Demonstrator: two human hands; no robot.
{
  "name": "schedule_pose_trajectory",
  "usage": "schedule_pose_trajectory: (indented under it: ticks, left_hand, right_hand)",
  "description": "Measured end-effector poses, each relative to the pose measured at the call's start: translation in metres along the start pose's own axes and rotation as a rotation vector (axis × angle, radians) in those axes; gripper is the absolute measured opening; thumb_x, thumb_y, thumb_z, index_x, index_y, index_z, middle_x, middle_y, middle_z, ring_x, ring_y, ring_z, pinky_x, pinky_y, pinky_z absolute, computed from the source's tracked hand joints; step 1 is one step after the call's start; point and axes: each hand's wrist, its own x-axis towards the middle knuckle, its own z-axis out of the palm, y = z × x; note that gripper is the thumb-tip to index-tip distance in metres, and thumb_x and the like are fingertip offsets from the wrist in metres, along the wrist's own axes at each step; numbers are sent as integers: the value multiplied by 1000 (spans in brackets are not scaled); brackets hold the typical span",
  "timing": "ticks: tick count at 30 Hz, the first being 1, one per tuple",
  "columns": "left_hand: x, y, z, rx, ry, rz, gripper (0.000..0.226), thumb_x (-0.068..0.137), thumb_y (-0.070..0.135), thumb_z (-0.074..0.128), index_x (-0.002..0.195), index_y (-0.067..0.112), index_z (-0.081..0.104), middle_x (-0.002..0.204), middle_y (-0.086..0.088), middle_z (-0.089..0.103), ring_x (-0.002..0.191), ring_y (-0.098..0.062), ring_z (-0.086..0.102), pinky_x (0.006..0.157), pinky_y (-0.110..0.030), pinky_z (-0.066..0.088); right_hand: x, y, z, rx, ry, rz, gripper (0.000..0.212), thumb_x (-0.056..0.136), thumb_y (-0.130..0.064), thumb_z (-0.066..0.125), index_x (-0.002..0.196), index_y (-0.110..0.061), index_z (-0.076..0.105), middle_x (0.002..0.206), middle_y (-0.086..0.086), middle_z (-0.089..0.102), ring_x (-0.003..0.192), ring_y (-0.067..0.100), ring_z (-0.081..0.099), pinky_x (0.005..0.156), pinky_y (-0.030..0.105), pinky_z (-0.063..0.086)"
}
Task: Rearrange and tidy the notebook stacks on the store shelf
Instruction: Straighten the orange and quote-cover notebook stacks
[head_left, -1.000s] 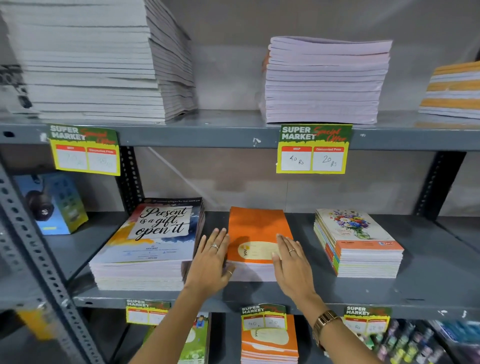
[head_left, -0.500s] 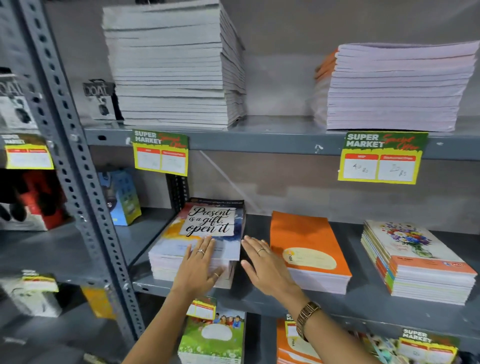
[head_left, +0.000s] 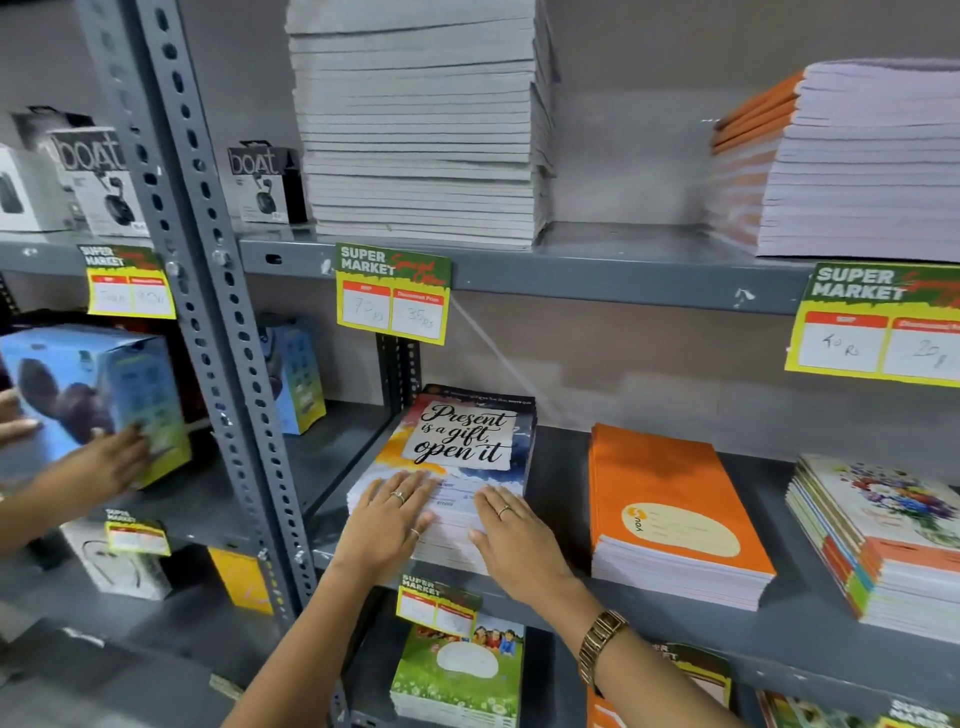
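A stack of notebooks with a "Present is a gift, open it" cover sits at the left end of the middle shelf. My left hand lies flat on the near left part of its top cover, fingers spread. My right hand rests flat on the near right corner of the same stack. An orange notebook stack stands to the right, apart from my hands. Further right is a floral-cover stack.
Tall white notebook stacks and a lilac-and-orange stack fill the upper shelf. A grey perforated upright stands left. Another person's hands hold a blue box in the neighbouring bay. More notebooks lie on the shelf below.
My hands left the orange stack and moved left onto the "Present is a gift" stack. My right hand came from the gap onto its corner. My view shifted left and closer.
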Motion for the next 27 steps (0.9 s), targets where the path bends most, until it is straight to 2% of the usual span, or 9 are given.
schedule_pose_trajectory:
  ticks: [4,7,9,12,14,18,21,24,27]
  left_hand:
    - [1,-6,-1,11,-12,1,98,70,72,-22,143,27,28,153,-3,30,143,-26,24,117,-45,17]
    - [5,-8,0,20,-15,-28,93,74,70,-18,141,31,32,150,-15,35,141,-31,29,115,-45,24]
    - [7,-7,0,22,-11,-41,93,73,70,-19,140,31,33,149,-17,36,140,-30,30,114,-44,25]
    - [6,-6,-1,-5,-14,-47,102,68,71,-22,141,26,32,151,-12,33,142,-26,27,117,-40,20]
    - [6,-7,-2,-23,-5,-42,106,67,73,-22,141,22,33,151,-10,34,142,-24,27,118,-38,19]
    - [6,-8,-3,-67,-15,-67,97,71,76,-6,140,22,36,151,-7,35,142,-21,27,118,-35,18]
    - [5,-6,-3,-104,10,-81,103,68,79,-9,137,21,42,148,-8,40,141,-23,31,117,-36,20]
    - [4,-5,-5,-110,12,-89,85,75,65,6,137,20,42,148,-8,40,141,-23,30,117,-35,20]
    - [3,-4,-6,-122,21,-83,99,71,77,-4,135,18,46,145,-10,43,139,-25,34,116,-37,23]
  right_hand:
    - [6,-9,6,-11,67,50,58,100,-38,24,147,-4,23,156,13,23,146,23,16,120,34,7]
    - [10,-12,9,-5,124,77,53,99,-33,37,144,-4,31,153,15,30,144,25,22,119,34,12]
    - [10,-11,11,-23,159,108,48,95,-30,48,135,-5,46,145,16,44,138,26,36,116,36,25]
    - [11,-9,17,-103,236,101,39,73,-36,72,106,-15,72,110,4,74,107,17,67,91,32,52]
    - [12,-9,20,-119,258,99,41,62,-38,82,97,-17,76,98,-1,77,95,13,72,82,29,56]
    - [15,-10,22,-165,294,89,48,49,-38,90,90,-17,78,91,-1,78,88,12,74,76,28,58]
    - [16,-10,23,-177,331,76,46,46,-37,91,86,-18,79,86,-3,79,84,11,74,72,26,59]
    - [16,-10,24,-174,344,75,44,46,-36,92,84,-18,79,85,-2,79,82,11,75,70,25,59]
    - [16,-10,26,-185,352,76,44,45,-35,93,83,-17,79,83,-1,79,81,12,75,70,26,59]
